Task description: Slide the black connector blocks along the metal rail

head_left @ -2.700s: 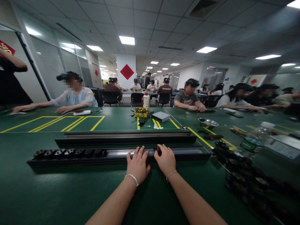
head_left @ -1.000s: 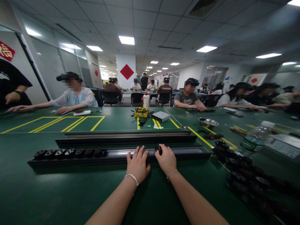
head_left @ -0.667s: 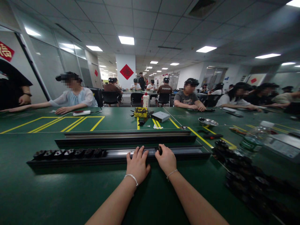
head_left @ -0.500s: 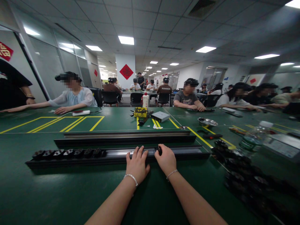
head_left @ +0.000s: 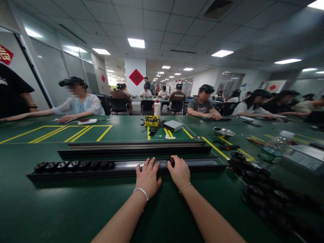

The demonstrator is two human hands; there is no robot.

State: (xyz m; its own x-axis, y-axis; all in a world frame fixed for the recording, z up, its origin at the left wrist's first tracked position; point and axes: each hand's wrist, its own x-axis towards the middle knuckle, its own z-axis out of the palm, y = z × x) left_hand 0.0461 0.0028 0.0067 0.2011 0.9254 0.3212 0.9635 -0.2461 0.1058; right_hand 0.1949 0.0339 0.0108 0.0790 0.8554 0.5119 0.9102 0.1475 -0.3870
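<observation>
A long black rail [head_left: 199, 164] with a silvery channel lies across the green table [head_left: 63, 209] in front of me. Several black socket modules [head_left: 73, 165] sit in its left part. My left hand [head_left: 147, 178] rests on the rail's near edge, fingers stretched flat over it. My right hand [head_left: 179, 171] is just to its right, fingers curled round a small black part [head_left: 172, 161] held at the channel. A second, longer black rail [head_left: 134, 148] lies parallel behind the first.
A heap of loose black modules [head_left: 263, 192] lies at the right, beside a plastic water bottle [head_left: 274, 148]. Further back are a yellow box [head_left: 152, 120], a grey box [head_left: 173, 126] and a metal dish [head_left: 224, 132]. People sit around the far tables.
Both hands stay where they were on the rail. The view has drifted slightly. A standing person far back has walked left; the person at the far left lowered an arm.
</observation>
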